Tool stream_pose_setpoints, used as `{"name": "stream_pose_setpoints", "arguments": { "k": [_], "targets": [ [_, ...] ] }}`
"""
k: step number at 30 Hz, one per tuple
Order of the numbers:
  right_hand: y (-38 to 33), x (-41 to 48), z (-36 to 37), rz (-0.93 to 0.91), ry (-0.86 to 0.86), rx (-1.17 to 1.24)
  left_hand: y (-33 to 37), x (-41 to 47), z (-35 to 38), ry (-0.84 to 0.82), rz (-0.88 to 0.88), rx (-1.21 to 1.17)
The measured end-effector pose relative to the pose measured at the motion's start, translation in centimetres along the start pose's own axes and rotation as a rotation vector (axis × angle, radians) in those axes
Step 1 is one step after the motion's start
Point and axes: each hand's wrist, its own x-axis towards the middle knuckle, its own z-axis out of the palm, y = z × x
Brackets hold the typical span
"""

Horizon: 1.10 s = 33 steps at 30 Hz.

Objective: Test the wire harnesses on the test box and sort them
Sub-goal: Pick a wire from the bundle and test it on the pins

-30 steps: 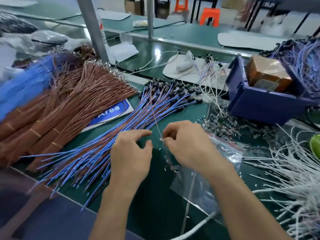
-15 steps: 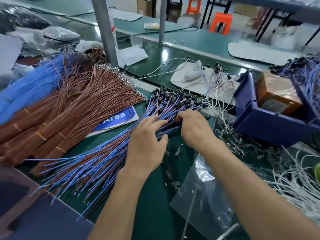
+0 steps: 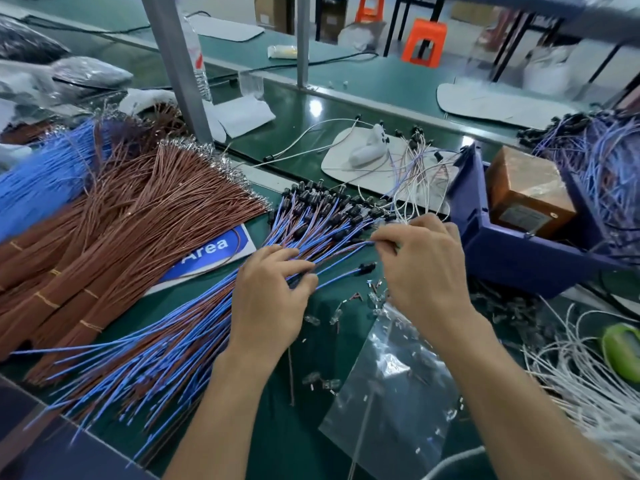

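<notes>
**Inspector:** Fingers?
**Operator:** Right hand [image 3: 422, 268] fingertips [image 3: 381, 242] pinch one harness [image 3: 349, 247] near its connector. Left hand [image 3: 270, 292] thumb and fingers clamp the harness bundle [image 3: 173, 344], fanned toward 8 o'clock.
**Inspector:** Handling?
**Operator:** Likely light, limp, tangle-prone. Grip at the connector, not mid-wire.

Orange stool [image 3: 424, 43], perhaps green tape [image 3: 621, 348]
</notes>
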Motion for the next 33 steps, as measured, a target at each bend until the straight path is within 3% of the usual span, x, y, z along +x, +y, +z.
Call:
{"name": "stream_pose_setpoints", "arguments": {
  "k": [6, 10, 13, 16, 19, 21, 25, 28, 33],
  "targets": [
    [2.1, -2.2, -3.8, 0.360, -0.089, 0.592, 2.6, 0.3, -1.3, -0.023, 0.066, -0.149],
    [2.6, -4.0, -5.3, 0.362, -0.215, 0.707, 5.0, -0.1, 0.7, -0.300, 0.168, -0.258],
    [3.4, -4.7, -6.3, 0.448, -0.234, 0.949, 5.5, -0.2, 2.4, -0.516, 0.046, -0.397],
    [5.4, -6.0, -7.6, 0.500, -0.380, 1.215, 4.4, -0.3, 2.6, -0.590, -0.060, -0.589],
    [7.7, -8.2, -8.6, 0.476, -0.631, 1.431, 4.0, -0.6, 1.9, -0.606, -0.100, -0.647],
    [8.3, -9.6, -8.4, 0.421, -0.658, 1.513, 4.4, -0.6, 1.9, -0.588, -0.098, -0.642],
    [7.0, -9.4, -6.7, 0.520, -0.206, 1.398, 5.7, -0.8, 2.4, -0.583, -0.040, -0.397],
    [6.8, -8.1, -6.2, 0.773, 0.131, 1.272, 5.8, -1.1, 2.3, -0.598, 0.016, -0.194],
    [8.3, -8.1, -6.4, 0.924, 0.426, 1.259, 3.4, 0.9, -0.1, -0.590, -0.058, -0.285]
  ]
}}
